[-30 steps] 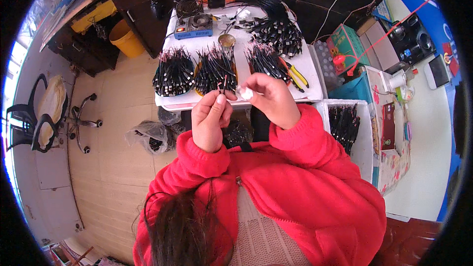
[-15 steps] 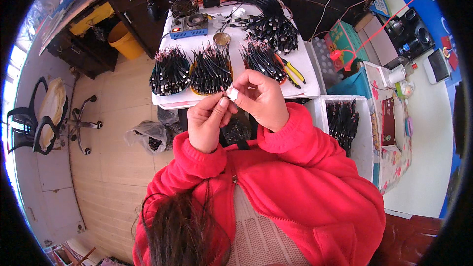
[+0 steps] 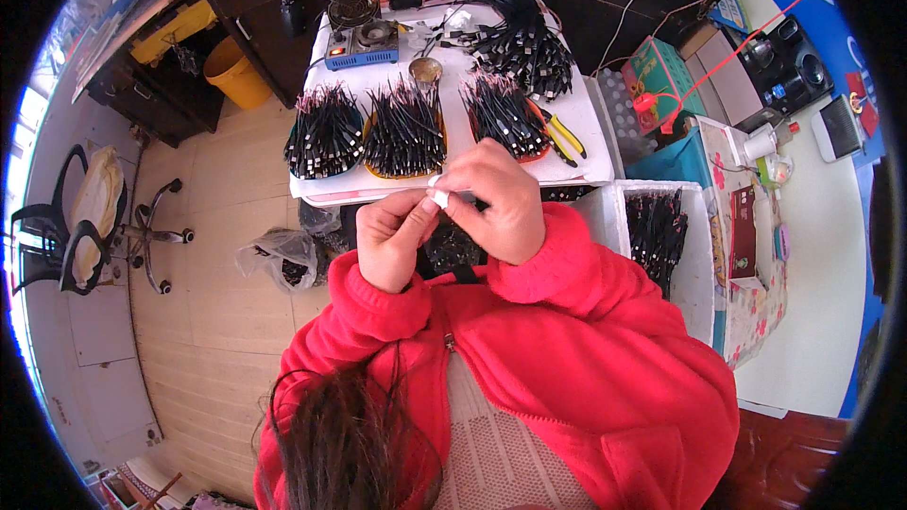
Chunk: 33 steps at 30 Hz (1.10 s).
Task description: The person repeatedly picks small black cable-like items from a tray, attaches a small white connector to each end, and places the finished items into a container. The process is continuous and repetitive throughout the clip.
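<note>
My left hand (image 3: 389, 244) and my right hand (image 3: 501, 196) meet in front of the table's near edge. Both are closed, thumb against fingers, pinching a small white piece (image 3: 439, 196) between them. It looks soft and folded, like tissue or tape, but its kind cannot be made out. Whatever it may be wrapped around is hidden by the fingers. Just beyond my hands stand bundles of short black cables with metal plug ends: a left bundle (image 3: 323, 137), a middle bundle (image 3: 404, 132) and a right bundle (image 3: 505, 118).
On the white table (image 3: 472, 179) are yellow-handled pliers (image 3: 564, 139), a round metal tin (image 3: 425, 70), a blue heating unit (image 3: 363, 49) and a heap of black cables (image 3: 529, 57). A foam box (image 3: 694, 274) with more cables stands right; a plastic bag (image 3: 283, 255) lies left.
My right hand has come slightly toward me and left, its fingers curling over the white piece. My left hand has shifted a little left. The table's items have stayed in place.
</note>
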Motion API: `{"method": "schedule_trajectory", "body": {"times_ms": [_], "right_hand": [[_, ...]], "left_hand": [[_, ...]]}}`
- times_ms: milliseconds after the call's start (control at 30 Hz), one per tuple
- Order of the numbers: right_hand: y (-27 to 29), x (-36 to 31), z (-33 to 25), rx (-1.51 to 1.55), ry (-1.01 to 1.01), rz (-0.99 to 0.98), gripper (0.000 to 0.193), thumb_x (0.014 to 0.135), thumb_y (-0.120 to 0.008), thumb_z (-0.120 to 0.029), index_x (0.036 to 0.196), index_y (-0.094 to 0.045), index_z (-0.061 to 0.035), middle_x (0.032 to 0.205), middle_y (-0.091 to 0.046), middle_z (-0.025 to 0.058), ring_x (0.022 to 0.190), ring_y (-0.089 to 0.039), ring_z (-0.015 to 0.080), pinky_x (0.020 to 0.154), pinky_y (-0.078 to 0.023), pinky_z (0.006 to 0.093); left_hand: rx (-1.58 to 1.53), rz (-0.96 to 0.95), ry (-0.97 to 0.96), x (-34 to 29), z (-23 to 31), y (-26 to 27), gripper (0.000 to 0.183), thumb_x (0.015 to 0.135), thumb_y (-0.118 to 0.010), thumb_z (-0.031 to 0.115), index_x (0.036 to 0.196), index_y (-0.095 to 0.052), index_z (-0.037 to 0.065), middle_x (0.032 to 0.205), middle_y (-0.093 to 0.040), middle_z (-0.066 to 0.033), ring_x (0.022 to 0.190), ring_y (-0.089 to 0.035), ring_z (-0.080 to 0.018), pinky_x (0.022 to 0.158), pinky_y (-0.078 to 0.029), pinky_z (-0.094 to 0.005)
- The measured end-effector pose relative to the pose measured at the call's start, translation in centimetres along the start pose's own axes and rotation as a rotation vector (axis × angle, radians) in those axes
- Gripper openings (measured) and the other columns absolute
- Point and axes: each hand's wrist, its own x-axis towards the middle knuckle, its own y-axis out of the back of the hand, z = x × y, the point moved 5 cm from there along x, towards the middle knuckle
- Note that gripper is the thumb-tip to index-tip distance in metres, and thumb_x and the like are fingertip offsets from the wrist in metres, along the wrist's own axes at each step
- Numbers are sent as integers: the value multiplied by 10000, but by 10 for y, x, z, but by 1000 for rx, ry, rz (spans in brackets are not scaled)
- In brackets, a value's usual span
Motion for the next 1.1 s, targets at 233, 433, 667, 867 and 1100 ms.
{"method": "schedule_trajectory", "body": {"times_ms": [233,433,667,867,1100], "right_hand": [[-5,-11,48,882,-802,-95,208,887,-644,-148,1010,-632,20,868,-642,24,787,-567,61,690,-460,214],[-19,-14,40,1142,-854,-253,163,876,-649,-102,973,-619,25,848,-646,38,792,-605,99,696,-486,227],[-40,-26,40,1502,-914,-47,117,888,-619,-90,961,-593,-2,883,-622,53,805,-596,123,727,-486,250],[-40,-33,41,1317,-888,-6,102,896,-606,-88,976,-573,-34,872,-593,12,796,-571,101,738,-470,234],[-13,-24,32,994,-705,-151,100,866,-639,-32,932,-585,22,897,-573,25,836,-567,89,766,-463,230]], "left_hand": [[-350,-68,254,-1,-8,2,232,911,-555,142,834,-644,-57,558,-452,22,471,-314,-38,436,-214,-201],[-425,-158,319,-1,-9,-5,240,913,-548,151,841,-635,-61,548,-433,26,460,-288,-41,434,-204,-205],[-401,-36,219,0,-9,0,206,906,-552,116,891,-648,-66,588,-493,4,486,-330,-46,442,-224,-202],[-409,-8,203,1,-11,0,198,912,-540,101,913,-647,-66,611,-514,-4,492,-339,-48,445,-234,-201],[-506,-93,297,3,-18,-4,185,923,-532,103,915,-645,-43,582,-482,2,471,-307,-47,438,-226,-213]]}}
